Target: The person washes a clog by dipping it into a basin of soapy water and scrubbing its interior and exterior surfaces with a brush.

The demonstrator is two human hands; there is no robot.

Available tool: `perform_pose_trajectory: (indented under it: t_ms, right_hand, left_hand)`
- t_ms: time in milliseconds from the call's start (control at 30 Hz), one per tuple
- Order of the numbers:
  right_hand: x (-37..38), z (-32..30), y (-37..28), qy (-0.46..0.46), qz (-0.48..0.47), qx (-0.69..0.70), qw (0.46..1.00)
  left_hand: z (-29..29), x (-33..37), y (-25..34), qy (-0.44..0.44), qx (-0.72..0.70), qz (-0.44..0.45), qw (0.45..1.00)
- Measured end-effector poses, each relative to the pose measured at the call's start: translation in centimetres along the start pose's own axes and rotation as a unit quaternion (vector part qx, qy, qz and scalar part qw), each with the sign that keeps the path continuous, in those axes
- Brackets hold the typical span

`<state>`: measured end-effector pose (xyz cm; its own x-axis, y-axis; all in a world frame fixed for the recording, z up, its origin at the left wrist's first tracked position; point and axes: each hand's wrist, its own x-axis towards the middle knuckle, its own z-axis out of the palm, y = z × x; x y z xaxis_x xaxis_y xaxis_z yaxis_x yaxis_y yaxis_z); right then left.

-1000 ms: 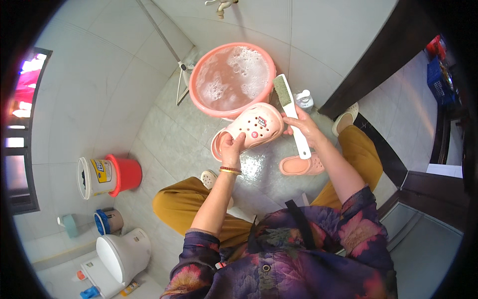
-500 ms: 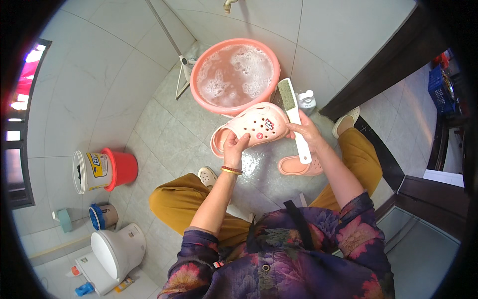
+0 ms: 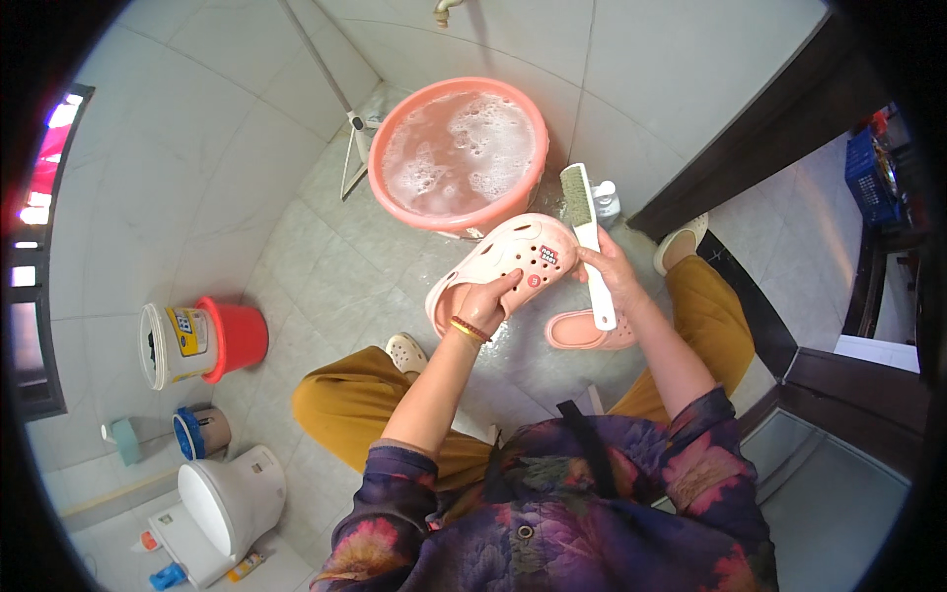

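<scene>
My left hand (image 3: 485,302) grips a pale pink clog (image 3: 515,249) by its side and strap area, holding it tilted in front of me with the toe up and to the right. In my right hand (image 3: 610,264) is a white-handled scrub brush (image 3: 592,237), its greenish bristles upward, close beside the toe of the clog. Fingertips of the right hand come near or touch the toe; I cannot tell which. A second pink clog (image 3: 582,331) lies on the floor below the brush. Beyond the held clog stands a pink basin (image 3: 379,163) of foamy water.
A white bottle (image 3: 606,201) stands by the wall behind the brush. A tap (image 3: 444,14) juts out above the basin, and a folding rack (image 3: 355,148) leans left of it. A red bucket (image 3: 239,340), white pail (image 3: 168,345), small bin (image 3: 209,432) and toilet (image 3: 237,498) line the left.
The held clog has tilted more steeply and shifted slightly right, its heel lower. My left hand has moved right with it. The brush has shifted slightly right and down.
</scene>
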<state>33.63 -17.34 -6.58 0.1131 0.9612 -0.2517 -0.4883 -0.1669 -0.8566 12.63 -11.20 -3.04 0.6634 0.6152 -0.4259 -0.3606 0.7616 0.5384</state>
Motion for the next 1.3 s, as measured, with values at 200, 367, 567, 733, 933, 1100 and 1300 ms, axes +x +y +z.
perform_pose_trajectory:
  t_ms: [200, 367, 567, 733, 933, 1100, 1300]
  right_hand:
    - [0.6, -3.3, 0.9, 0.167, -0.064, -0.248, 0.952]
    - [2.0, -6.0, -1.3, 0.217, -0.101, -0.431, 0.87]
    - [6.5, -7.7, -2.3, 0.229, -0.098, -0.482, 0.84]
    - [9.7, -8.6, -1.4, 0.251, -0.021, -0.519, 0.817]
    - [10.7, -9.1, -0.3, 0.282, 0.046, -0.562, 0.776]
    - [10.5, -9.8, 0.5, 0.278, 0.012, -0.458, 0.844]
    - [10.3, -9.5, 0.8, 0.269, 0.065, -0.329, 0.903]
  left_hand:
    - [-2.4, 3.9, -2.7, 0.066, 0.079, 0.016, 0.995]
    - [-4.7, 6.9, -4.5, 0.091, 0.034, -0.025, 0.995]
    - [-5.4, 10.8, -7.1, 0.112, 0.008, -0.039, 0.993]
    - [-6.2, 12.7, -8.4, 0.129, 0.003, -0.051, 0.99]
    - [-6.8, 14.1, -8.6, 0.129, 0.008, -0.058, 0.99]
    - [-6.5, 15.6, -8.5, 0.124, 0.037, -0.057, 0.99]
    - [-7.3, 15.8, -8.9, 0.139, 0.014, -0.056, 0.989]
